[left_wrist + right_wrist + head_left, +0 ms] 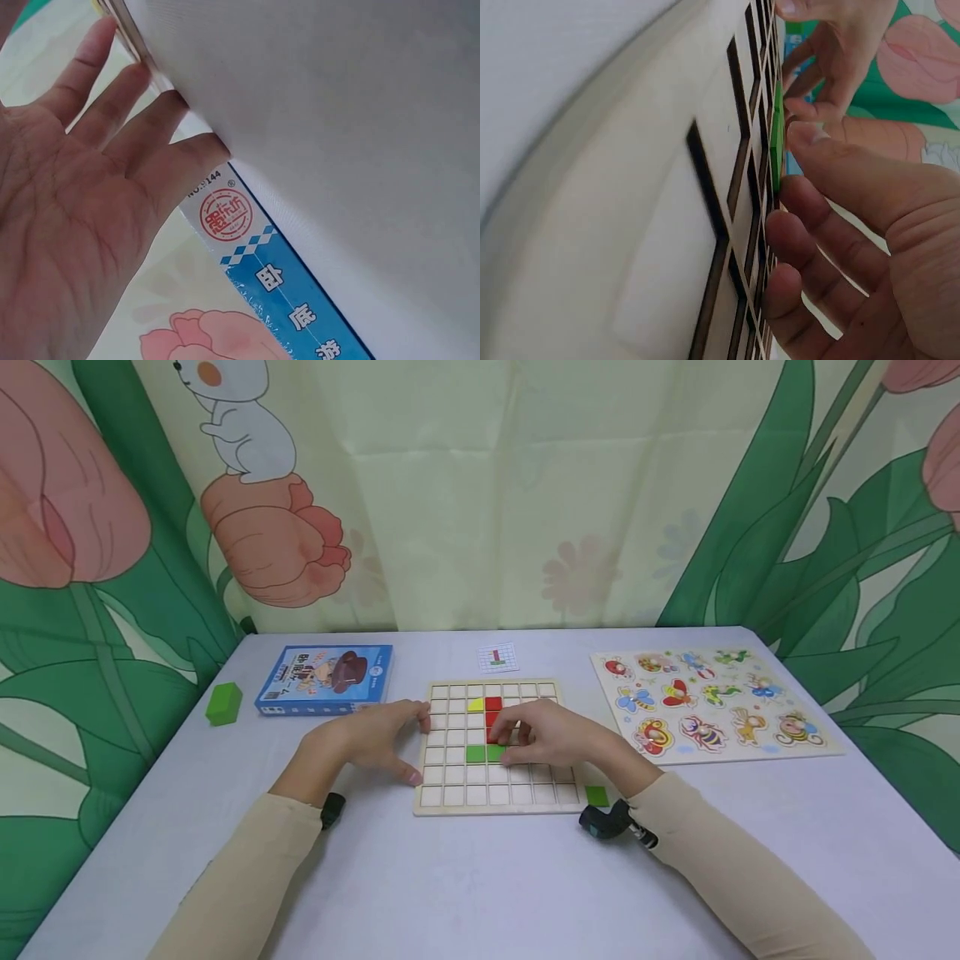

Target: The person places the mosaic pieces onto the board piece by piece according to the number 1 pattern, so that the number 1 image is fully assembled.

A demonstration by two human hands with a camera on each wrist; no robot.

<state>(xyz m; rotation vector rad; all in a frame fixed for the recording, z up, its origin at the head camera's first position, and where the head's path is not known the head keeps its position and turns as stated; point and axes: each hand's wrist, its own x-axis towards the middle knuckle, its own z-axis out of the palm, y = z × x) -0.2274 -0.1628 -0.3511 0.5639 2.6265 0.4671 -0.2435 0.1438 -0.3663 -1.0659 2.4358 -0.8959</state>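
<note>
A wooden grid board (454, 797) lies at the middle of the table, holding a yellow tile (476, 705), a column of red tiles (492, 703) and green tiles (476, 753) side by side. Against the board's left edge my left hand (378, 735) rests, thumb and fingers spread apart. My right hand (551, 732) hovers low over the board, fingers bent and thumb tip beside the right-hand green tile (777, 139). No tile shows between that thumb and the fingertips. The left palm (82, 202) faces its wrist camera.
A loose green tile (597, 796) lies by the board's lower right corner. Behind the board is a small pattern card (497, 657). A blue box (324, 681) and a green block (223, 704) stand left; an insect picture puzzle (712, 702) lies right.
</note>
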